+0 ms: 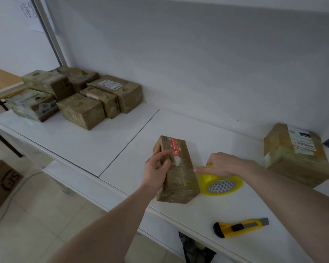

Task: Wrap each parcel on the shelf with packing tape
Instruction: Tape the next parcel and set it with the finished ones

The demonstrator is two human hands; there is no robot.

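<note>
Item: parcel, one in hand, a brown carton lying on the white shelf near its front edge. We judge it stiff and light enough for one hand, its taped near half likely slick, so we would hold it by the bare cardboard at the far end.

Left hand: fingers curled over the parcel's far left edge, gripping it steady.

Right hand: just right of the parcel, closed on the tape roll, one yellow roll touching the parcel's right side.

Utility knife: one, yellow, right of the parcel and nearer the shelf's front, untouched.

Further parcels: one labelled carton well right of the parcel; a stack far to its left, where we count six.
</note>
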